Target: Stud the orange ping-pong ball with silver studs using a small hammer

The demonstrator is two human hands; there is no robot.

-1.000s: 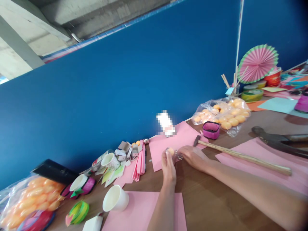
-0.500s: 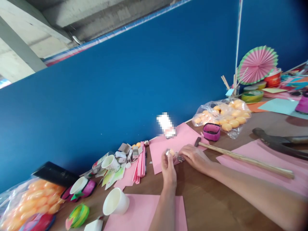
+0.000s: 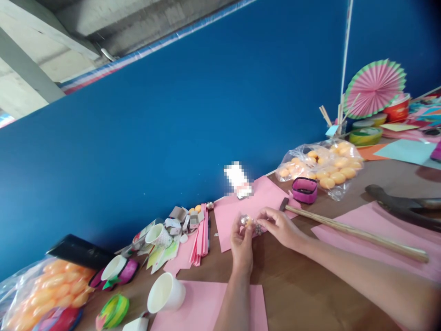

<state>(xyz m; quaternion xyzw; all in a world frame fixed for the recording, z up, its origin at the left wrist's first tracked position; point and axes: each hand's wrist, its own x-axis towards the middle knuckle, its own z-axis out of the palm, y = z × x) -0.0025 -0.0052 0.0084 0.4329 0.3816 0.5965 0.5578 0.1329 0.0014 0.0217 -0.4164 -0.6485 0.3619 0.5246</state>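
Note:
My left hand (image 3: 242, 250) is closed around a small orange egg (image 3: 248, 222), held upright above the table, with a shiny silvery piece (image 3: 244, 219) at its top; whether that is foil or a bell I cannot tell. My right hand (image 3: 277, 226) reaches in from the right, thumb and forefinger drawn together beside the egg. What lies between those fingertips is too small to make out. Just under them shows a little cluster of silvery bits (image 3: 259, 229). Both hands are over the edge of a pink paper sheet (image 3: 265, 195).
A wooden-handled hammer (image 3: 354, 227) lies to the right, near a larger dark claw tool (image 3: 396, 207). Bags of orange eggs (image 3: 337, 177) sit at both sides. A white cup (image 3: 166, 292) stands on pink paper at front left. Behind rises a blue partition (image 3: 172, 115).
The silvery piece now shows more on top of the egg in my left hand. My right hand has lifted slightly, its thumb and forefinger now in a pinch close to the egg.

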